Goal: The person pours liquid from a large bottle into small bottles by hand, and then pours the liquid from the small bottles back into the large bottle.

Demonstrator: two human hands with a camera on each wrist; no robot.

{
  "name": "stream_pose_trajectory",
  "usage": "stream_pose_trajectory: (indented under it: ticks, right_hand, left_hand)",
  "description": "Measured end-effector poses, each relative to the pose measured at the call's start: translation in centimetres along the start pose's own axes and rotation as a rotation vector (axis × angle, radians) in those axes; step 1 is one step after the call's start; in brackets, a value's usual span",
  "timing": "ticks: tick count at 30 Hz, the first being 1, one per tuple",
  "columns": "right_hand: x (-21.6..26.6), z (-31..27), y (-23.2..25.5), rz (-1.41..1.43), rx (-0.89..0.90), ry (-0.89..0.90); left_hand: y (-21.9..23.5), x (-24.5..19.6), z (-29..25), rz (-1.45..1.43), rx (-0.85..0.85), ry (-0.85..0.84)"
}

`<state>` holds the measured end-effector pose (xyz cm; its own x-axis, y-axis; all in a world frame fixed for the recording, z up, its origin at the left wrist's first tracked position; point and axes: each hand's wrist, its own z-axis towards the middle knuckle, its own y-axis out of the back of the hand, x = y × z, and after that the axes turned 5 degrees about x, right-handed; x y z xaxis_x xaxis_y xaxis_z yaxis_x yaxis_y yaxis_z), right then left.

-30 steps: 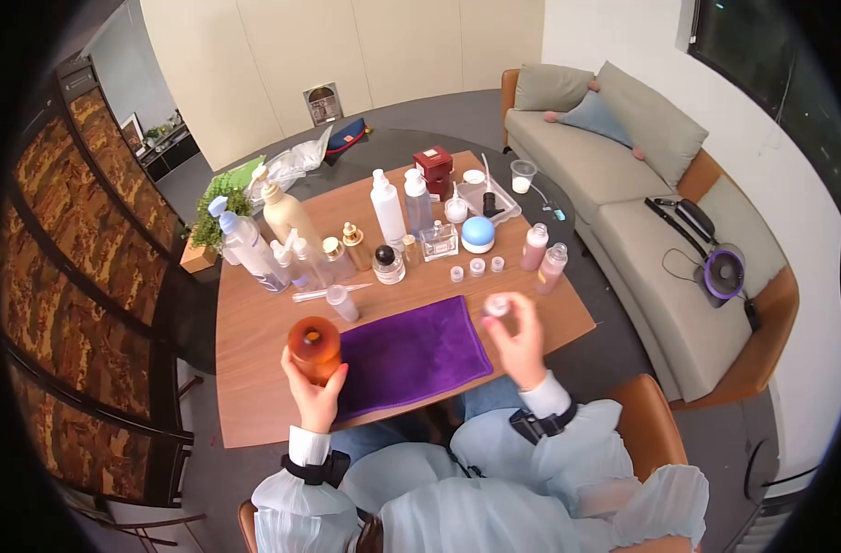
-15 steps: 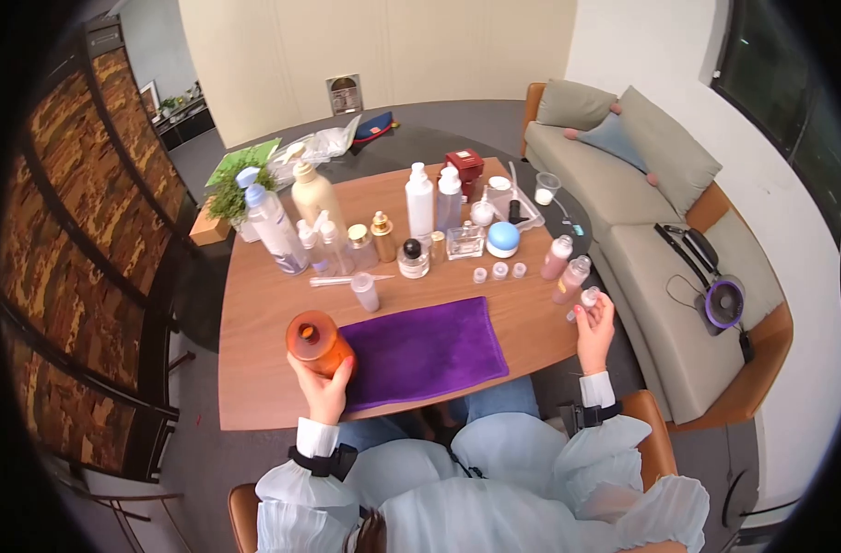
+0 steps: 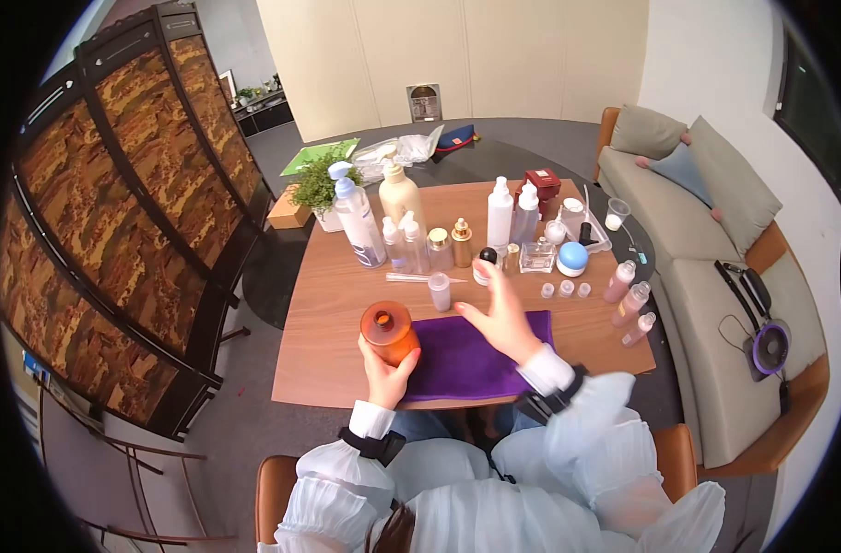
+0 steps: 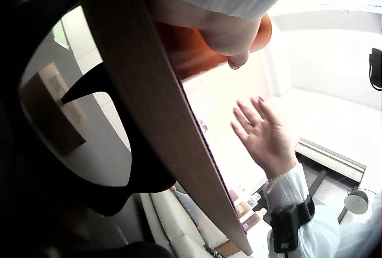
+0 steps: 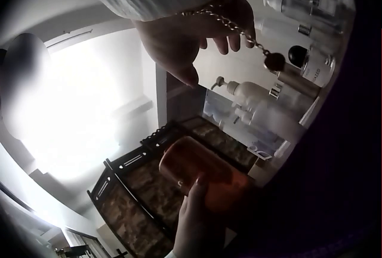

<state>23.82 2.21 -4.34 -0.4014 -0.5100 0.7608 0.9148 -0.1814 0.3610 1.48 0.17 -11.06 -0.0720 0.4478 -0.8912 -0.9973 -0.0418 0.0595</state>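
- The left grip [image 3: 383, 376] holds the amber bottle [image 3: 395, 345], thumb on its right side; the right grip [image 3: 507, 323] holds nothing, its fingers spread in the air above the cloth [image 3: 466, 364].
- The amber bottle is at the cloth's left edge, looking roughly upright, its long axis rising from the surface [image 3: 314, 359]; whether its base touches down I cannot tell.
- From the right grip, the amber bottle lies to the left, across the cloth; the left hand is the nearer one.
- Just past the cloth's far edge, between the hands, stands the pale bottle [image 3: 440, 293], the likeliest thing to be knocked by a sideways sweep.
- The perfume [image 3: 488, 255] stands farther back, partly hidden behind the right fingertips in the head view; I judge them apart.
- To the right, well away from the amber bottle, are three small caps [image 3: 566, 288] and three pink bottles [image 3: 630, 305] in a row.
- Behind them all stand the pump bottles [image 3: 359, 221] and the blue-lidded jar [image 3: 572, 259].
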Motion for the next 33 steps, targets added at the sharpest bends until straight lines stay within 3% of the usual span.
stream_pose_trajectory:
  ticks: [4,8,11,18,23,26,29,31,33]
  right_hand:
    - [-2.7,2.5,-5.1,-0.104,0.090,-0.130]
    - [-3.3,2.0,-5.2,0.058,0.142,-0.284]
    - [-1.7,-0.7,-3.8,0.067,0.052,-0.122]
    - [-0.1,-6.5,-2.3,0.048,-0.067,0.009]
    - [-0.8,-7.1,-2.6,0.059,-0.098,-0.001]
    - [-0.8,-7.0,-2.3,0.081,-0.085,0.032]
    - [-0.4,-6.8,-2.0,0.087,-0.053,0.048]
    - [-0.5,-6.8,-2.1,0.080,-0.036,0.072]
    - [-0.6,-6.9,-2.1,0.067,-0.030,0.077]
  left_hand:
    - [0.0,-0.3,0.0,0.055,-0.003,0.001]
    - [0.0,-0.5,0.1,0.041,-0.001,0.000]
    - [0.1,-0.1,-0.1,0.068,-0.008,-0.004]
    - [0.0,-0.7,-0.1,0.090,-0.012,0.001]
    - [0.3,-1.7,0.4,-0.014,0.025,0.043]
    - [0.4,-3.7,0.7,0.043,0.131,0.034]
    - [0.8,-5.8,1.2,0.228,0.210,0.013]
    - [1.2,-7.4,1.7,0.751,0.285,-0.240]
    - [1.4,-8.0,2.2,0.827,0.319,-0.282]
